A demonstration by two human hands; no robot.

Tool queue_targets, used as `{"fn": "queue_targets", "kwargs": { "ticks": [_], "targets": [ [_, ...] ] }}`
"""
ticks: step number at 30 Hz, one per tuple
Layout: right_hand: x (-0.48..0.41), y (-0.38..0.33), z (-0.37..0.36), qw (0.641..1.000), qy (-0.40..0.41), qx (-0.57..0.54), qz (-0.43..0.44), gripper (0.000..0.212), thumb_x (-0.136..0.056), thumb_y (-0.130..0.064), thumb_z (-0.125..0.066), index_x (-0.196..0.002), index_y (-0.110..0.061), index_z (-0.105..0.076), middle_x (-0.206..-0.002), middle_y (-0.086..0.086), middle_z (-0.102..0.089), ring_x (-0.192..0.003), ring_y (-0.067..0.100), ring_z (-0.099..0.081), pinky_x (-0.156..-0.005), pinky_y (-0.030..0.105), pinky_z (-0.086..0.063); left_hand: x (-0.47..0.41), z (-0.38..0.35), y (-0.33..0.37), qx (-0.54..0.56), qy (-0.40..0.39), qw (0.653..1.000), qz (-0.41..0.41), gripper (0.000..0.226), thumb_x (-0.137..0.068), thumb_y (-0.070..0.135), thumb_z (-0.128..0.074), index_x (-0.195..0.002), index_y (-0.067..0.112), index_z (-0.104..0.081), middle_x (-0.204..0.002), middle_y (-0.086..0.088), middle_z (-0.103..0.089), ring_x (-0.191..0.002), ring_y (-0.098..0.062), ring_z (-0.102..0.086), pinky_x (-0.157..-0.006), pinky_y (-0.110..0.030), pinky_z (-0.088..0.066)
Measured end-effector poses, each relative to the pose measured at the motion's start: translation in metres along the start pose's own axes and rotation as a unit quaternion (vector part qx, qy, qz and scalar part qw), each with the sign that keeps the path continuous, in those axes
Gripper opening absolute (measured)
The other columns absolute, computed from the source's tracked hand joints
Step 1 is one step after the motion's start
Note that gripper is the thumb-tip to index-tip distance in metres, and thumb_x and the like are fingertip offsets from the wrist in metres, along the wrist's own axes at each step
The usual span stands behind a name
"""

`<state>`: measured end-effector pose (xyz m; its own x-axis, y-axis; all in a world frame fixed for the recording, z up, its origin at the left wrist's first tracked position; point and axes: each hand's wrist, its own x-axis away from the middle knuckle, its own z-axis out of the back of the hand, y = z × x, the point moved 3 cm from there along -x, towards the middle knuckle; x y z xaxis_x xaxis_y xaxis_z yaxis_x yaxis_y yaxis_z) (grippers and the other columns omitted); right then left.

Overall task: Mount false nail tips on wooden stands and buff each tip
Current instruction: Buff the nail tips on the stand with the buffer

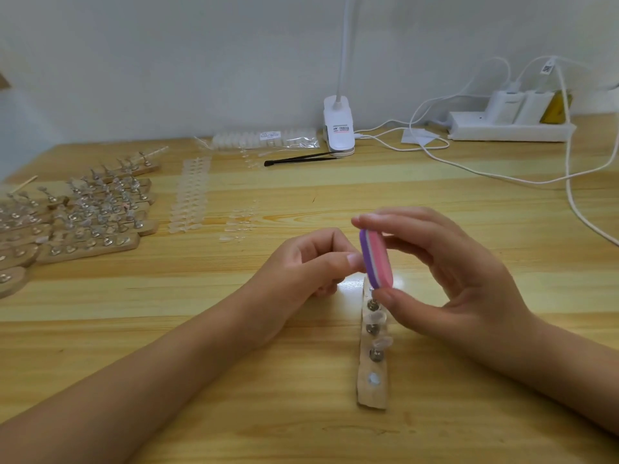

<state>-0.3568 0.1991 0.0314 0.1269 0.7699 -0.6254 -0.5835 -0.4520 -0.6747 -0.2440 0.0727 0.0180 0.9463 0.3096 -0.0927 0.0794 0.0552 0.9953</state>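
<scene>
Clip lamp (339,128), black tweezers (301,159), power strip (502,131) (with chargers (505,107)), white cables (567,162).

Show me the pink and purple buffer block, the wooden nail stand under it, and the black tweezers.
pink and purple buffer block (378,256), head view, pink face.
wooden nail stand (372,396), head view, near end.
black tweezers (301,158), head view, mid-length.

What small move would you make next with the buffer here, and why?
Probably draw the buffer gently down across the far end of the wooden stand: the right hand pinches it upright just above the pegs there, and the left hand is curled beside it, seemingly steadying something hidden.
</scene>
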Motion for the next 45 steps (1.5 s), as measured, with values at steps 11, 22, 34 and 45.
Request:
{"fn": "queue_targets", "kwargs": {
  "ticks": [11,22,34,45],
  "targets": [
    [-0.0015,-0.0034,-0.0013,1.0,-0.003,0.008,-0.009,0.049,-0.083,-0.023,-0.07,-0.128,-0.015,-0.054,-0.111,0.005,-0.058,-0.106,0.027,-0.056,-0.093,0.04,-0.046,-0.0019,0.004,-0.0028,0.009,-0.054,0.998,0.007,0.015,-0.073,0.032,-0.064,-0.074,0.018,-0.061,-0.069,0.005,-0.051,-0.058,-0.005,-0.039,-0.055,-0.013,-0.035],
    [-0.0034,-0.0017,-0.0002,1.0,0.001,0.023,0.011,0.035,-0.087,-0.025,-0.067,-0.121,-0.016,-0.057,-0.115,0.006,-0.058,-0.112,0.028,-0.056,-0.092,0.043,-0.047,-0.0018,0.0039,-0.0033,0.007,-0.054,0.998,0.008,0.024,-0.071,0.033,-0.066,-0.082,0.012,-0.06,-0.07,0.006,-0.051,-0.061,-0.008,-0.039,-0.057,-0.016,-0.035],
    [-0.0012,-0.0046,-0.0004,0.998,0.027,0.048,0.044,0.034,-0.084,-0.032,-0.072,-0.11,-0.02,-0.053,-0.11,0.005,-0.058,-0.106,0.029,-0.058,-0.089,0.047,-0.046,-0.0023,0.0035,-0.0024,0.041,-0.05,0.998,0.014,0.009,-0.071,0.032,-0.065,-0.07,0.024,-0.061,-0.069,-0.001,-0.047,-0.061,-0.011,-0.038,-0.057,-0.019,-0.034],
    [0.0016,-0.0052,-0.0022,0.988,0.032,0.123,0.092,0.044,-0.079,-0.033,-0.078,-0.109,-0.024,-0.046,-0.106,-0.005,-0.05,-0.101,0.024,-0.055,-0.082,0.046,-0.044,-0.0016,0.0018,-0.002,0.028,-0.063,0.998,0.002,0.007,-0.073,0.032,-0.063,-0.072,0.025,-0.061,-0.064,0.015,-0.058,-0.057,-0.004,-0.042,-0.056,-0.014,-0.037]
  ]
}}
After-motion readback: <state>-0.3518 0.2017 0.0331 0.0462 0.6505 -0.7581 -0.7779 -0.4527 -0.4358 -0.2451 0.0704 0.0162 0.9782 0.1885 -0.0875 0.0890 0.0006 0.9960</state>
